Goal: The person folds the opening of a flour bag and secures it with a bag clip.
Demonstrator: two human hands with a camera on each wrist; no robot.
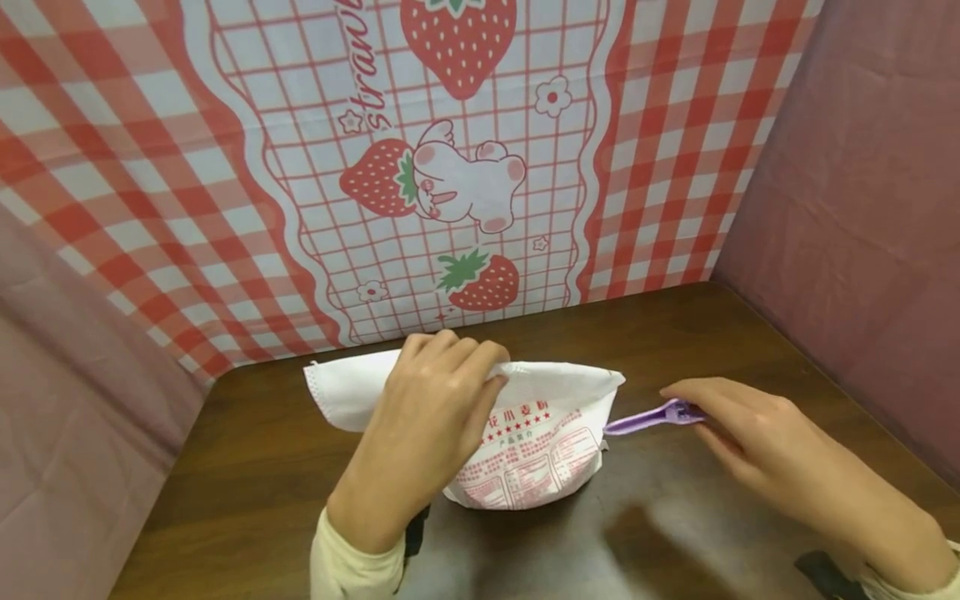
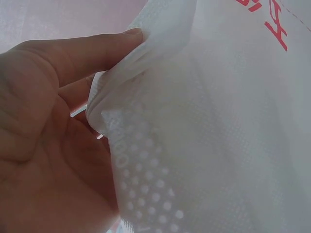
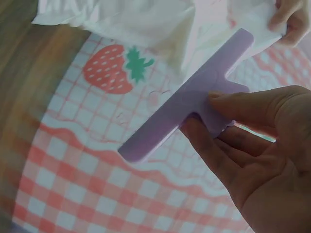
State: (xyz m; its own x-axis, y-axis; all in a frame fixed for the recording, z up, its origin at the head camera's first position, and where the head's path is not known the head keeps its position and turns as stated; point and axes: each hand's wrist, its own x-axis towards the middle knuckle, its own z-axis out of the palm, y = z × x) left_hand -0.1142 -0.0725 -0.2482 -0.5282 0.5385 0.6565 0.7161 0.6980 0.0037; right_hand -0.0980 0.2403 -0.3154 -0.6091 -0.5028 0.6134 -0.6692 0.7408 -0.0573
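A white flour bag (image 1: 532,450) with red print stands on the dark wooden table, its upper part folded and slanting to the left. My left hand (image 1: 442,400) grips the bag near its top edge. In the left wrist view, thumb and fingers of the left hand (image 2: 63,97) pinch the thin white bag material (image 2: 209,121). To the right of the bag, my right hand (image 1: 757,425) holds a purple bag clip (image 1: 651,417), its long bar pointing at the bag's right side. The right wrist view shows the clip (image 3: 194,92) pinched between thumb and fingers by its handle.
A dark wooden table (image 1: 247,467) lies under the bag. Behind it hangs a red and white checked cloth (image 1: 667,142) with strawberries. Pink cloth walls (image 1: 862,208) close in both sides.
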